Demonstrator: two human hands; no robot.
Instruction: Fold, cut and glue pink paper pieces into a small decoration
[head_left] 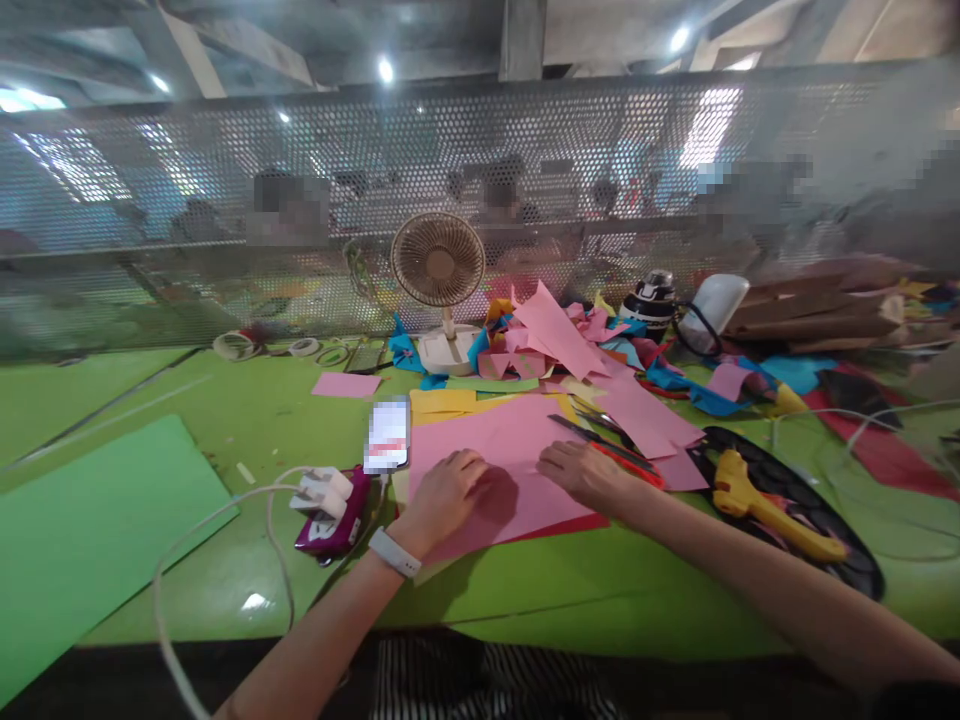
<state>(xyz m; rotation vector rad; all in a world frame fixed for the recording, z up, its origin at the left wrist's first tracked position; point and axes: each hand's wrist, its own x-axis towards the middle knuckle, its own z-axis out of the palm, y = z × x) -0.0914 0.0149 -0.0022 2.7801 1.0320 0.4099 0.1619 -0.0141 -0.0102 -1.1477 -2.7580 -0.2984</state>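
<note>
Both of my hands rest on a large pink paper sheet (501, 448) lying on the green table (247, 420). My left hand (444, 492), with a white wristband, lies on the sheet's near left part, fingers curled and pressed down on the paper. My right hand (581, 473) presses flat on the sheet's right side, fingers stretched toward the left. A pair of scissors (600, 440) with red handles lies right beside my right hand. Yellow paper (442, 402) shows from under the pink sheet.
A phone (388, 434), a purple power bank (337, 522) with white plugs and cable lie to the left. A green sheet (90, 520) lies far left. A small fan (440, 270), a paper-scrap pile (555, 340) and a yellow glue gun (765, 508) on a black tray surround it. Mesh fence behind.
</note>
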